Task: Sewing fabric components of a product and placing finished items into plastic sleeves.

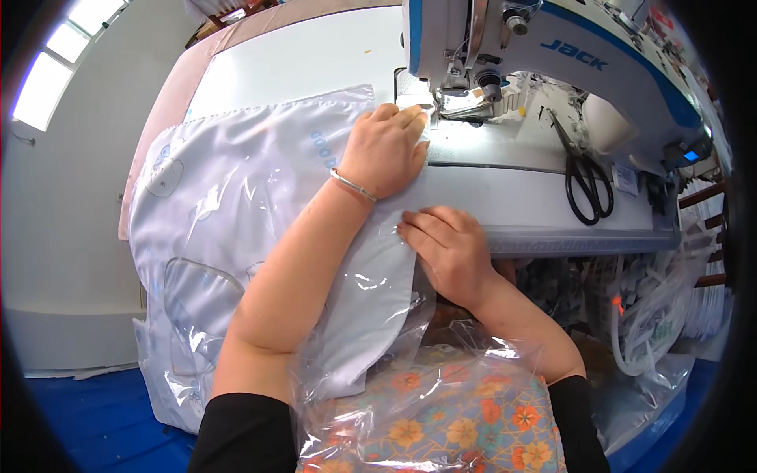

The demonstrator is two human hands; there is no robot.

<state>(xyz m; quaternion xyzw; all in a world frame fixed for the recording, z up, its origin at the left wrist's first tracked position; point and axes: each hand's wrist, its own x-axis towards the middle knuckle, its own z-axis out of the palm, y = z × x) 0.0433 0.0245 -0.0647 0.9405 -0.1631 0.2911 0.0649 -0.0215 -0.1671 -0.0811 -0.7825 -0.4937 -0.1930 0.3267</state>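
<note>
A large piece of white cloth point(229, 181) with faint blue printing lies on the sewing table, beneath clear plastic film, and hangs over the near edge toward my lap. My left hand point(386, 150), with a silver bangle at the wrist, presses on the cloth beside the presser foot point(440, 106). Its fingers are bent and close together at the cloth's right edge. Nearer to me, my right hand point(449, 248) pinches that edge between thumb and fingers. The sewing machine point(560, 55), white and blue, stands over the far right of the table; whether the needle is down cannot be made out.
Black-handled scissors point(587, 185) lie on the table right of the hands. Clear plastic bags point(646, 331) hang below the table's right side. A flowered apron point(465, 418) under clear plastic covers my lap. Blue covering point(79, 418) spreads over the floor at left.
</note>
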